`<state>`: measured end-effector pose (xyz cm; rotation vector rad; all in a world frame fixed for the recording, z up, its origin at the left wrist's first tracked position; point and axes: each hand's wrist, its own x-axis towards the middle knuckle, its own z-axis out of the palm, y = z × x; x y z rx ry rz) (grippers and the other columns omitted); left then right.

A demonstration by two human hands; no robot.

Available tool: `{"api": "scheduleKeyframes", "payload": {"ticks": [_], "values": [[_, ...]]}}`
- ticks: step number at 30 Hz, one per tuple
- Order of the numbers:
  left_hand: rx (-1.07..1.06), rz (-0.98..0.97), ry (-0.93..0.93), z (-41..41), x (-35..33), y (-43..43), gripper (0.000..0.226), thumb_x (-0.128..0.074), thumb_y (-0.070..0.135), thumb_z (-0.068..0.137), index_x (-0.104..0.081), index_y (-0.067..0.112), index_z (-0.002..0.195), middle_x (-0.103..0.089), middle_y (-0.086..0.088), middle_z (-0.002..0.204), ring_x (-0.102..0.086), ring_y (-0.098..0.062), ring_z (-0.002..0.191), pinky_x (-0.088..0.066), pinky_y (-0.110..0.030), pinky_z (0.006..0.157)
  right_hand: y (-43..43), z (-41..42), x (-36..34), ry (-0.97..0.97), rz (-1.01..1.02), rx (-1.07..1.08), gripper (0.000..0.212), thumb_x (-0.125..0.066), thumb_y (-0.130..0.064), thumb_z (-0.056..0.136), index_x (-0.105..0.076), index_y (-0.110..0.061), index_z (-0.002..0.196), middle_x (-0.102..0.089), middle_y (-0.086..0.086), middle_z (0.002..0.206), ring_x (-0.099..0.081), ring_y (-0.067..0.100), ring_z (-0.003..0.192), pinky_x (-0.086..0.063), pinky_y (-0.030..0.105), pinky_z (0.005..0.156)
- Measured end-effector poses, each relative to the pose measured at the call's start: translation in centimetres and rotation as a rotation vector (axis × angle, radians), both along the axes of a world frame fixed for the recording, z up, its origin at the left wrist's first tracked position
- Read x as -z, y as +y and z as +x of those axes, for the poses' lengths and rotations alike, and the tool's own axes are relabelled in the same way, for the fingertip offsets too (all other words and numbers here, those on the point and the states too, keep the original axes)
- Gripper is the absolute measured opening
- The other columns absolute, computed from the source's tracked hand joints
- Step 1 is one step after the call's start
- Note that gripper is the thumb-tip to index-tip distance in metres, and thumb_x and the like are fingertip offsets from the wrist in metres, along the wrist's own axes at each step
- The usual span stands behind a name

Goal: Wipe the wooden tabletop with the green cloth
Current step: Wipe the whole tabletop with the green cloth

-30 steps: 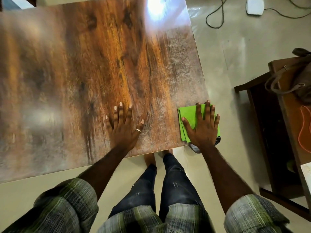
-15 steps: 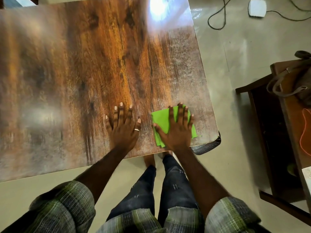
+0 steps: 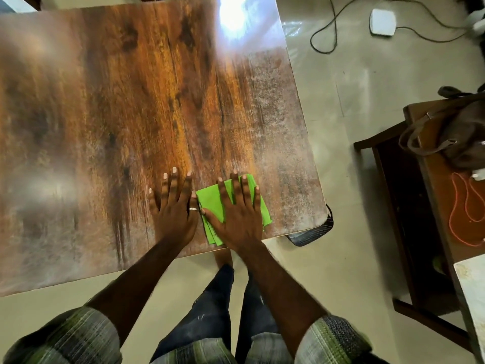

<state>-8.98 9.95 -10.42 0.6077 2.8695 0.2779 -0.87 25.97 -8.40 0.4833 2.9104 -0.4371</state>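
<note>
The wooden tabletop (image 3: 131, 122) fills the left and middle of the head view, glossy with a bright glare at the far end. A folded green cloth (image 3: 211, 200) lies near the table's front edge. My right hand (image 3: 238, 214) presses flat on the cloth with straight, spread fingers and covers most of it. My left hand (image 3: 174, 206) rests flat on the bare wood just left of the cloth, a ring on its thumb, which touches the cloth's left edge.
The table's right edge (image 3: 307, 143) drops to a pale tiled floor. A dark mesh object (image 3: 312, 235) sticks out under the front right corner. A brown side table (image 3: 446, 206) with a bag (image 3: 462, 135) and an orange cord (image 3: 467, 208) stands right. Cables and a white box (image 3: 382, 22) lie far right.
My right hand has slid the green cloth left along the front edge, from the table's right corner until it meets my left hand. The left hand stayed in place.
</note>
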Motion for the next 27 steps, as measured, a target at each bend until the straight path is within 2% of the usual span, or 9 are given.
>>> {"api": "scheduleKeyframes", "payload": {"ticks": [2,5,9,12,17,20,27], "values": [[0.008,0.008,0.009,-0.2,-0.3,-0.7,0.064,-0.018,0.051,0.106,-0.013,0.026,0.165,-0.001,-0.003,0.173,0.002,-0.025,0.16,-0.002,-0.059,0.125,0.8,0.2,0.1,0.001,-0.012,-0.003,0.083,-0.027,-0.079,0.098,-0.024,-0.03,0.164,-0.003,0.006,0.174,0.004,0.026,0.161,-0.004,0.057,0.127],[-0.103,0.031,-0.014,-0.9,-0.8,-3.2,0.066,-0.02,0.054,0.104,-0.009,0.03,0.165,0.0,-0.002,0.173,0.002,-0.026,0.16,0.005,-0.057,0.125,3.5,1.0,0.2,0.005,0.034,0.047,0.083,-0.027,-0.08,0.098,-0.027,-0.03,0.163,-0.004,0.006,0.174,0.002,0.027,0.161,-0.004,0.058,0.127],[-0.13,0.014,-0.022,-1.5,-1.2,-6.2,0.066,-0.018,0.054,0.104,-0.007,0.029,0.165,0.001,-0.005,0.173,0.006,-0.024,0.16,0.0,-0.06,0.125,9.6,2.9,0.3,-0.049,0.079,0.246,0.084,-0.023,-0.081,0.097,-0.012,-0.034,0.166,0.004,0.002,0.174,0.006,0.027,0.161,-0.003,0.058,0.128],[-0.144,0.002,-0.026,-1.5,-1.2,-6.2,0.066,-0.017,0.054,0.105,-0.005,0.03,0.165,0.002,-0.004,0.173,0.007,-0.023,0.159,-0.001,-0.06,0.125,12.6,4.2,0.2,-0.04,0.106,0.374,0.082,-0.028,-0.08,0.097,-0.017,-0.034,0.165,-0.003,0.0,0.175,0.0,0.025,0.161,-0.01,0.059,0.127],[-0.168,0.014,-0.026,-1.6,-0.9,-6.1,0.065,-0.018,0.056,0.105,-0.008,0.032,0.164,0.0,-0.002,0.173,0.006,-0.023,0.16,-0.001,-0.06,0.125,11.4,3.1,0.3,-0.033,0.094,0.422,0.083,-0.022,-0.08,0.098,-0.015,-0.033,0.165,-0.002,0.002,0.175,0.002,0.027,0.161,-0.008,0.061,0.126],[-0.174,0.016,-0.025,-1.7,-0.8,-6.2,0.063,-0.018,0.056,0.105,-0.011,0.034,0.164,-0.002,-0.001,0.173,0.005,-0.021,0.16,-0.003,-0.062,0.125,9.0,0.7,0.4,-0.024,0.081,0.388,0.084,-0.021,-0.08,0.098,-0.014,-0.031,0.166,-0.001,0.004,0.175,0.003,0.029,0.161,-0.004,0.062,0.126],[-0.16,0.071,-0.001,-1.7,-0.4,-6.7,0.058,-0.018,0.046,0.108,-0.012,0.033,0.164,-0.005,-0.001,0.173,0.001,-0.02,0.16,-0.006,-0.062,0.124,0.6,-5.4,0.3,-0.017,-0.009,0.141,0.087,-0.023,-0.08,0.098,-0.009,-0.029,0.166,0.008,0.008,0.174,0.01,0.031,0.16,-0.001,0.063,0.126]]}}
